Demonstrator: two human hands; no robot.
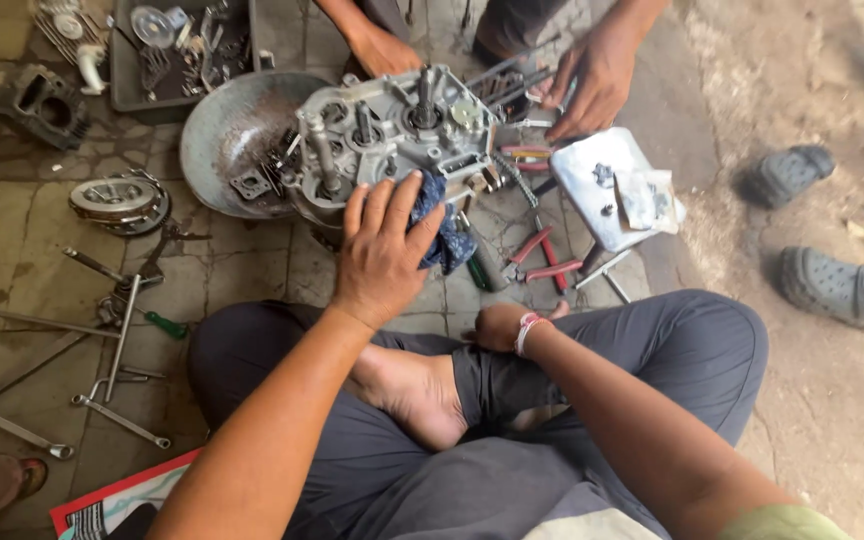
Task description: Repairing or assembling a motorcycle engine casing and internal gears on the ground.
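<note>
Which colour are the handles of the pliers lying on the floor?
The pliers have red handles, seen in the head view.

Tools and spare parts all over the tiled floor (12,250)

Far left, a dark cylinder block (39,103), and below it a round clutch-like disc (117,200). Long wrenches (117,420) lie scattered at lower left beside a green-handled screwdriver (164,324). A grey metal basin (232,135) sits under a tray of small parts (187,50). Red-handled pliers (542,258) rest near a shiny metal cover (602,195). Two grey clogs (837,288) sit out right on the dirt.
</note>
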